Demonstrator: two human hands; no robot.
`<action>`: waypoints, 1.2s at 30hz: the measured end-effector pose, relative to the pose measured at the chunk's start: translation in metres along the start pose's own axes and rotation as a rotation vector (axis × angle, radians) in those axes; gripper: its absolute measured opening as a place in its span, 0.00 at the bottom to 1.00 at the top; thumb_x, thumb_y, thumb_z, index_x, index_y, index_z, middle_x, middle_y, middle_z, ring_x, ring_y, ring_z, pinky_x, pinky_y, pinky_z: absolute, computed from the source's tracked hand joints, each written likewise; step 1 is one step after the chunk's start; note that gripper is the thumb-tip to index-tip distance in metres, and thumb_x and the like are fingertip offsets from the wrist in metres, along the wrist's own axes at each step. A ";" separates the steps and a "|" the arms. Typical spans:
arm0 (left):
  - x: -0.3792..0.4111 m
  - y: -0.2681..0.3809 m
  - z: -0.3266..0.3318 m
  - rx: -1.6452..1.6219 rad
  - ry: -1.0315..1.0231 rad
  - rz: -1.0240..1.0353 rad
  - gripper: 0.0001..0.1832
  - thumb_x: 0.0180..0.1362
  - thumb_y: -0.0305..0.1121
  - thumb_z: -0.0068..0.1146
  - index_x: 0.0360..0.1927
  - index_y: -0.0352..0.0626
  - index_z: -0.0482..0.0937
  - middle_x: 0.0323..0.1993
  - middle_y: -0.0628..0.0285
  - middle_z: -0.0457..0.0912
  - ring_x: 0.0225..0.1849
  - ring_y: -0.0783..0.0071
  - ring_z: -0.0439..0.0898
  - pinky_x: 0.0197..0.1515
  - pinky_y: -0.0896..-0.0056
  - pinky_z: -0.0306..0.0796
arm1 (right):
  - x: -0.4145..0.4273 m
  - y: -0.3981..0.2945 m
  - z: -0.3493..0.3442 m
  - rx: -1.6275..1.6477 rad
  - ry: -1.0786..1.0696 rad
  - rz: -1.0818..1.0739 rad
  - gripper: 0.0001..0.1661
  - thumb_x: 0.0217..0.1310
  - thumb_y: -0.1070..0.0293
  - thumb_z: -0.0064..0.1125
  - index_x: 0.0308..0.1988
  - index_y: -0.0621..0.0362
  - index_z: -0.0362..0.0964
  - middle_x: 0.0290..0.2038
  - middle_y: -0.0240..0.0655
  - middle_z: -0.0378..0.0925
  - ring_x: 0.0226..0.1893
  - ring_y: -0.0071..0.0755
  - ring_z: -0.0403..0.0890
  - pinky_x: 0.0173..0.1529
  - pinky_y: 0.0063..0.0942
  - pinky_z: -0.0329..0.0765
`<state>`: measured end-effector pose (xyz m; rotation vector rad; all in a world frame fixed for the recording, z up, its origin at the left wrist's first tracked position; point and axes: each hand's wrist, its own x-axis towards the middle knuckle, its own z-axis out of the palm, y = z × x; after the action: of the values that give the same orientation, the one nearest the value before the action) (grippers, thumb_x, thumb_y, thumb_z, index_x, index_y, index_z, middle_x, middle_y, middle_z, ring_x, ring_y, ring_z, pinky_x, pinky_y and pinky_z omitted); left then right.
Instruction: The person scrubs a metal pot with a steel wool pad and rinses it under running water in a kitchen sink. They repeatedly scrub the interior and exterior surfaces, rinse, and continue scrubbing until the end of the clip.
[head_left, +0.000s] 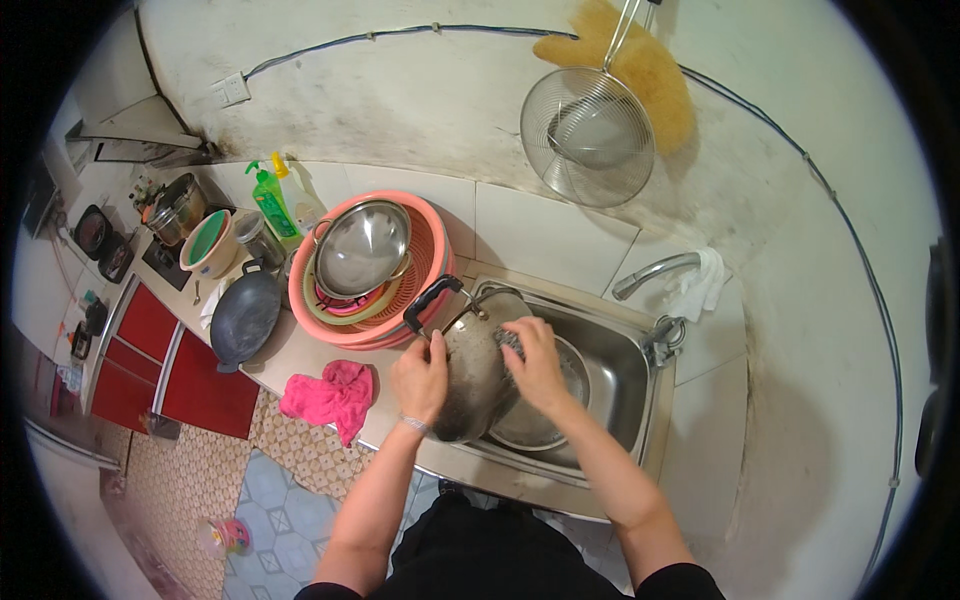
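Note:
A metal pot with dark stains on its outside is tipped on its side over the left part of the steel sink. My left hand grips the pot at its rim, just below a black handle. Pressed to the pot's outer wall is a steel wool scrubber, held in the fingers of my right hand. Below the pot, a round metal basin sits in the sink, partly hidden by the pot and my right arm.
Left of the sink stand stacked pink plastic baskets holding a steel bowl. A pink cloth, a dark wok and a green pump bottle are on the counter. The faucet arches over the sink's back; a wire strainer hangs above.

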<state>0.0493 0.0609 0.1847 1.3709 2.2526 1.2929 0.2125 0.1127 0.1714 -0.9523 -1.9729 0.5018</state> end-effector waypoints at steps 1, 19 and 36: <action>0.000 0.005 0.006 0.120 0.060 -0.024 0.23 0.56 0.48 0.42 0.22 0.38 0.76 0.18 0.45 0.74 0.23 0.46 0.74 0.27 0.52 0.64 | -0.001 -0.012 0.002 -0.002 -0.011 -0.018 0.17 0.45 0.76 0.55 0.40 0.60 0.66 0.39 0.43 0.65 0.42 0.47 0.66 0.48 0.35 0.64; 0.007 -0.010 0.014 0.165 -0.067 0.318 0.24 0.53 0.41 0.45 0.08 0.36 0.72 0.11 0.45 0.70 0.16 0.48 0.72 0.22 0.53 0.64 | 0.018 0.036 -0.043 -0.107 -0.005 0.313 0.12 0.41 0.78 0.56 0.32 0.58 0.70 0.33 0.40 0.70 0.39 0.44 0.70 0.44 0.34 0.68; 0.019 -0.018 0.015 0.076 -0.199 0.333 0.25 0.54 0.40 0.44 0.06 0.35 0.70 0.11 0.45 0.70 0.17 0.47 0.71 0.23 0.52 0.64 | 0.017 0.036 -0.032 -0.050 0.073 0.101 0.09 0.39 0.76 0.59 0.28 0.58 0.72 0.31 0.37 0.71 0.36 0.44 0.71 0.41 0.33 0.70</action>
<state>0.0362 0.0816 0.1670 1.8740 2.0205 1.1082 0.2492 0.1487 0.1745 -1.0906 -1.8865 0.4684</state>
